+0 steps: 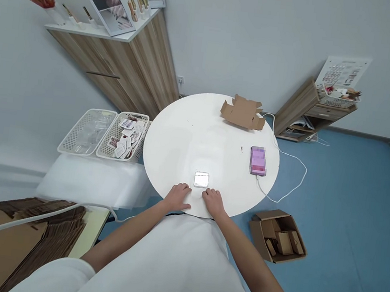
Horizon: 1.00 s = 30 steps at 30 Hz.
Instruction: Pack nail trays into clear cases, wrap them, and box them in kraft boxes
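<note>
Near the front edge of a white oval table (173, 148) lies a small clear, shiny rectangular case (201, 180). To its lower left, my left hand (177, 197) rests on the tabletop with fingers apart and nothing in it. My right hand (213, 202) lies on the table just to the lower right of the case, fingers stretched out and holding nothing. Both hands look close to the case but apart from it. What the case contains is too small to make out.
An unfolded cardboard box (243, 112) lies at the table's back right. A phone (258, 161) with a white cable (282, 199) is on the right. Left of the table stand a basket of cards (125, 137) and a basket of clear pieces (88, 133). A carton (278, 237) sits on the floor.
</note>
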{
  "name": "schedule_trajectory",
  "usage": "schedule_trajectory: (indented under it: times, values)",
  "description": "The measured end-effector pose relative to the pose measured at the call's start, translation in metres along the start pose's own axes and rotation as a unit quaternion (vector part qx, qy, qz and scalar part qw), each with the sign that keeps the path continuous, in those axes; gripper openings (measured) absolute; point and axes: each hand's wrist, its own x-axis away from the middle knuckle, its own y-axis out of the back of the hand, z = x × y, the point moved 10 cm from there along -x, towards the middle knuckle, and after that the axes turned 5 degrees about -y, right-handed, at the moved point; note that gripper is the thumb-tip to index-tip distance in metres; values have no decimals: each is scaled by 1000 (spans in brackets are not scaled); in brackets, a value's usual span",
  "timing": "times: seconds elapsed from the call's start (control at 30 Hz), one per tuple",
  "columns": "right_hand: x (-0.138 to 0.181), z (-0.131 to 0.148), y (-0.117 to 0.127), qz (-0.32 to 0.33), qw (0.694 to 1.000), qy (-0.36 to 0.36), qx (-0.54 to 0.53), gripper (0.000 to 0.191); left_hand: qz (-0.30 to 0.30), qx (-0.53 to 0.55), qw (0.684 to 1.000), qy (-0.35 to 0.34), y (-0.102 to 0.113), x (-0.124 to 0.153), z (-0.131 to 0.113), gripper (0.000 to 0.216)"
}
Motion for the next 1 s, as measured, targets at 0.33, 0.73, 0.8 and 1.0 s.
schedule_trajectory:
  times: [0.33, 0.73, 0.8, 1.0]
  values:
    - [12, -10, 15, -52, 985, -106, -123, 19, -31, -79, 996, -28, 13, 6, 12, 22]
    - [37, -32, 9, -108, 966, -183, -150, 23, -138, 171, 975, 5, 33, 10, 49, 24]
    - [35, -38, 12, -97, 960, -200, -167, 25, -145, 226, 963, 30, 35, 8, 58, 25]
    - [18, -33, 36, -102, 969, -165, -152, 45, -170, 265, 945, 86, 43, -8, 71, 22]
